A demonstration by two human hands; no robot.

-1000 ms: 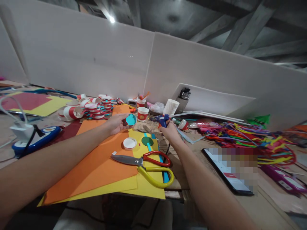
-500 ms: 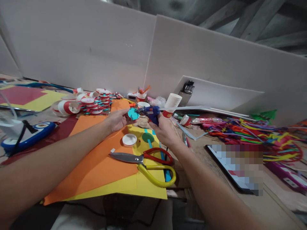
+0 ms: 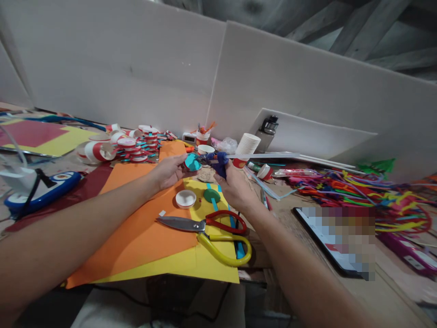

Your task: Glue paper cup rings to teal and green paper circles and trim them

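Observation:
My left hand [image 3: 170, 171] grips a small round piece with a teal disc face [image 3: 192, 162], held above the orange paper [image 3: 136, 218]. My right hand [image 3: 232, 187] is closed round a blue glue gun [image 3: 217, 160], whose nozzle points left and almost touches the teal disc. Just below the hands lie a white round lid [image 3: 185, 198] and a green paper circle [image 3: 211, 195] on the yellow paper [image 3: 208, 259]. Scissors with red and yellow handles [image 3: 211, 232] lie nearer to me across both sheets.
A heap of red-and-white cup pieces [image 3: 128, 145] sits at the back left, a stack of white cups [image 3: 247, 144] and a dark bottle [image 3: 268, 129] behind the hands. Coloured strips [image 3: 368, 193] pile up at right beside a phone [image 3: 332, 239]. A blue device [image 3: 41, 191] lies at left.
My right hand lifted the glue gun from the table and brought it leftward until its nozzle met the teal disc. The left hand kept holding the disc and tilted it slightly.

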